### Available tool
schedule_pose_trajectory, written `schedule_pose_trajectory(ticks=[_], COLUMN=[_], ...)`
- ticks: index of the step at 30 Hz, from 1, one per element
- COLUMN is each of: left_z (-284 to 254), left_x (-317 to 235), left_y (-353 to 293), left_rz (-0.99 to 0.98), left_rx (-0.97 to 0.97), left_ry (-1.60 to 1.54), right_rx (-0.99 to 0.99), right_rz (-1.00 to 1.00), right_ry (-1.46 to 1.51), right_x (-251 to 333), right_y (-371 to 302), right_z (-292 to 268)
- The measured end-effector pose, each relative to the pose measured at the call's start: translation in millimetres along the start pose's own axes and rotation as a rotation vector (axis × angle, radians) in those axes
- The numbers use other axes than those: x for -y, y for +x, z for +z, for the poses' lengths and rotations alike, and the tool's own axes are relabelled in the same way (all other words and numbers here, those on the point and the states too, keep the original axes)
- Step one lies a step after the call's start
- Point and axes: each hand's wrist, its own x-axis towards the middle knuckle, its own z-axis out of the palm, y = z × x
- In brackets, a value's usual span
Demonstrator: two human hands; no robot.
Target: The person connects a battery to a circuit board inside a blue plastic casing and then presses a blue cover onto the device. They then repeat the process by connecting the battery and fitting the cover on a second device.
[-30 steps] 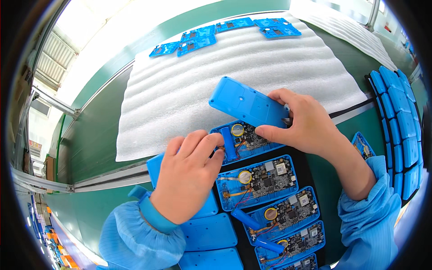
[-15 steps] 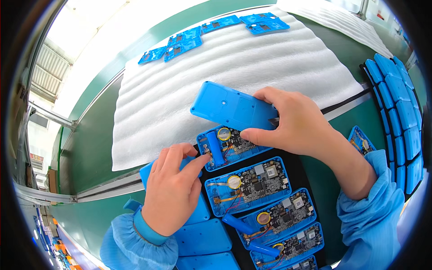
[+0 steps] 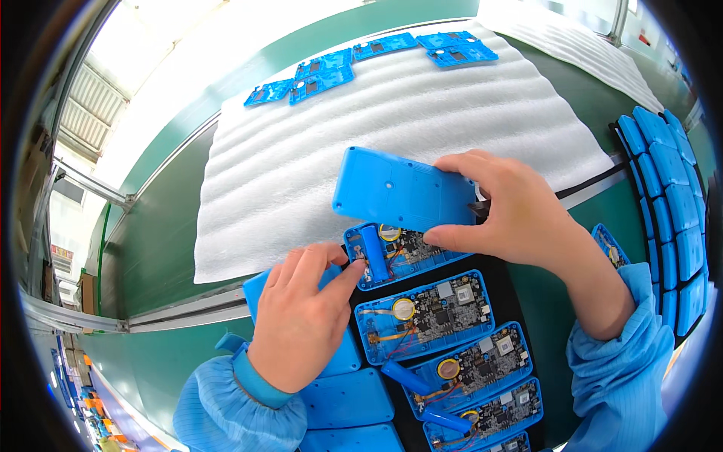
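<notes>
My right hand (image 3: 501, 207) is closed around the right end of a smooth blue plastic cover (image 3: 403, 188), held tilted above an open blue case. A dark object (image 3: 480, 209) shows between its fingers, too covered to name. Inside that case are a blue cylindrical battery (image 3: 373, 254), a yellow-rimmed coin cell (image 3: 389, 232) and a dark circuit board (image 3: 414, 247), partly hidden by the cover and my thumb. My left hand (image 3: 305, 324) has its fingers apart, with one fingertip touching the case's left end (image 3: 358, 264). Its other fingers lie over a blue cover (image 3: 256, 290).
Several open blue cases (image 3: 425, 316) with circuit boards run toward me, beside blue covers (image 3: 346, 399). White foam sheet (image 3: 301, 151) lies beyond, carrying blue case parts (image 3: 324, 83) at its far edge. At the right stand rows of blue covers (image 3: 681, 196) on black strips.
The whole view has shifted slightly, so the bench appears a little farther right. The cover in my right hand is turned a bit more level; my left hand stays at the case's end.
</notes>
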Motion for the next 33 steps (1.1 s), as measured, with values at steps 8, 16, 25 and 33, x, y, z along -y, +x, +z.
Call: schedule_pose_trajectory(ticks=[8, 16, 25, 33], left_z=[-21.3, -6.4, -0.1, -0.1], left_x=[3.5, 2.0, 16.1, 12.9], left_y=[3.4, 18.0, 29.4, 32.9], left_rz=[-0.171, -0.173, -0.096, -0.189], left_rx=[-0.212, -0.159, 0.118, 0.191], left_ry=[-0.196, -0.297, -0.455, -0.431], right_rx=[0.116, 0.115, 0.128, 0.130], right_rz=[-0.290, -0.330, -0.295, -0.284], right_ry=[-0.092, -0.151, -0.175, -0.199], right_x=[2.6, -0.8, 1.7, -0.5], right_y=[-0.9, -3.7, -3.6, -6.3], right_z=[-11.9, -6.9, -5.7, -4.5])
